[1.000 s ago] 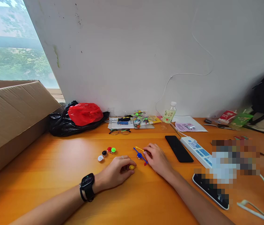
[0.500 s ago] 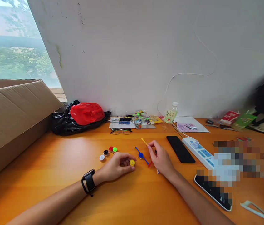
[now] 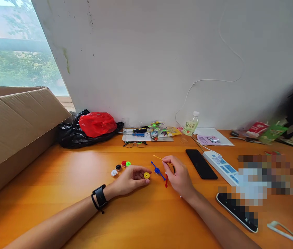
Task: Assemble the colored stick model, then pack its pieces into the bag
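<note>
Bearing everything, one wooden surface [image 3: 136, 224]; contents, near to far. One white-rimmed, black-faced device [image 3: 234, 209], at the right. One black watch [image 3: 100, 196], strapped on the left wrist. Left hand [image 3: 129, 180], resting on its side, thumb and fingers closed about one yellow disc [image 3: 147, 176] — the disc sits at the fingertips, round face showing. Right hand [image 3: 180, 174], thumb and forefinger pinched together on one slim yellow arrow [image 3: 157, 157]; its free end juts leftward past the fingertips. One red arrow [image 3: 166, 183], just beside the right thumb, its head towards the viewer; contact with the thumb cannot be told. One blue arrow [image 3: 157, 171] with a round hub, lying slantwise between the two hands, apart from the left fingertips. Beyond the left hand, four small discs in a loose row: white disc [image 3: 114, 172], black disc [image 3: 118, 167], red disc [image 3: 124, 163], green disc [image 3: 128, 163], the last two side by side. Right of the right hand, one black slab [image 3: 201, 164] and, next to it, one white power strip [image 3: 221, 167]. Farther: one pair of glasses [image 3: 135, 144]; one capped bottle [image 3: 191, 125], near the wall; one red bag [image 3: 97, 123] atop one black bag [image 3: 68, 136].
</note>
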`<state>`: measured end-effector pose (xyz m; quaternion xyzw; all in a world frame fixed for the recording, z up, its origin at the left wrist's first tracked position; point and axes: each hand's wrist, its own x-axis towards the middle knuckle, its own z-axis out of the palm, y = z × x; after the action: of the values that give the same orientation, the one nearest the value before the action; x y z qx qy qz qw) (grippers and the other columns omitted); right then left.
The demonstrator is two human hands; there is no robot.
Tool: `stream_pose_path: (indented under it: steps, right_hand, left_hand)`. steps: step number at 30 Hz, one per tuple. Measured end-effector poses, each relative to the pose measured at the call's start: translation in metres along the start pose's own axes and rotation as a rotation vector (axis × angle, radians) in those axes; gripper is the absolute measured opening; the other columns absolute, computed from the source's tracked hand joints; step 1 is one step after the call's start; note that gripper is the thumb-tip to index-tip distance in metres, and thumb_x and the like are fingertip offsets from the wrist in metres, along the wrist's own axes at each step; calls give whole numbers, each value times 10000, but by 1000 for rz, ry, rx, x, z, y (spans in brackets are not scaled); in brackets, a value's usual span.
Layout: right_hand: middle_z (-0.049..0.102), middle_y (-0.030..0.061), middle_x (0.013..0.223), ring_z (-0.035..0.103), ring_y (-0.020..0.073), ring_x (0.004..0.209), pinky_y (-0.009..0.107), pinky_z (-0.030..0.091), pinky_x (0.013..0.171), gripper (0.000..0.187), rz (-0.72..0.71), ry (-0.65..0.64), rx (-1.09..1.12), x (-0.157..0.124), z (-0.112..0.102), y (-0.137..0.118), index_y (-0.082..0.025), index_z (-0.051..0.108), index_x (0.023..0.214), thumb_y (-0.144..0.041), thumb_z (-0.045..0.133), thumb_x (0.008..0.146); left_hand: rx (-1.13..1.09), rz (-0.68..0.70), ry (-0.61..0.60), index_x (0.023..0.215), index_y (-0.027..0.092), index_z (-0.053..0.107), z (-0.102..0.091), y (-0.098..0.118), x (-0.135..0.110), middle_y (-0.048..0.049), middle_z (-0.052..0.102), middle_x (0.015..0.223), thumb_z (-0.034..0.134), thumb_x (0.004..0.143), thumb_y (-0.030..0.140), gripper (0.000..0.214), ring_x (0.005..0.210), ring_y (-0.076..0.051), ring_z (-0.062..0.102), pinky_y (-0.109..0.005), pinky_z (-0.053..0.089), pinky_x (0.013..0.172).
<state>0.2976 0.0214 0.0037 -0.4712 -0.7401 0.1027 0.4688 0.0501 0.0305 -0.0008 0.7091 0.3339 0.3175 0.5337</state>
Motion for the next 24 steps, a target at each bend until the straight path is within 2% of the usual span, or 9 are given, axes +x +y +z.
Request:
stream_pose_path:
  steps: [4,9,13,15,18,24]
  right_hand:
    - [717,74,1009,692,249,1003,372,537,905,151,-99,-10,44,-1,1,-8,-242,643,947,-192,538,1044]
    - [742,71,970,702,240,916,369,550,869,114,-69,-53,28,-4,1,-16,-249,688,1044,-237,576,1059]
    - [761,73,1018,708,240,953,375,554,881,154,-136,-82,61,-8,3,-20,-261,712,1108,-237,564,1074]
    - [760,72,1012,706,239,944,378,553,874,158,-157,-105,61,-10,4,-21,-268,718,1114,-257,564,1083]
    - [752,74,950,694,239,889,374,542,834,170,-163,-162,38,-12,5,-24,-260,727,1076,-309,566,1093]
    - [685,34,775,645,197,736,313,455,725,279,-179,-249,-19,-17,5,-25,-221,663,885,-353,558,1107]
  left_hand:
    - [5,-9,23,1190,116,775,1,-1,1,-98,769,952,791,892,531,511,911,-229,685,-314,556,785]
    - [4,-20,22,1175,122,769,1,0,1,-112,766,1021,801,890,468,450,962,-240,686,-321,552,808]
    - [8,-12,44,1150,129,759,0,2,2,-108,759,1024,824,871,444,426,985,-245,683,-308,545,794]
    - [-7,-4,31,1139,127,752,1,2,2,-94,755,972,821,877,463,431,929,-229,684,-295,538,758]
    - [-14,10,13,1139,118,748,1,3,3,-95,759,955,807,897,490,448,876,-214,685,-300,541,748]
    - [-8,74,2,1158,128,743,0,5,2,-138,783,1129,858,867,442,443,1027,-261,723,-369,585,899]
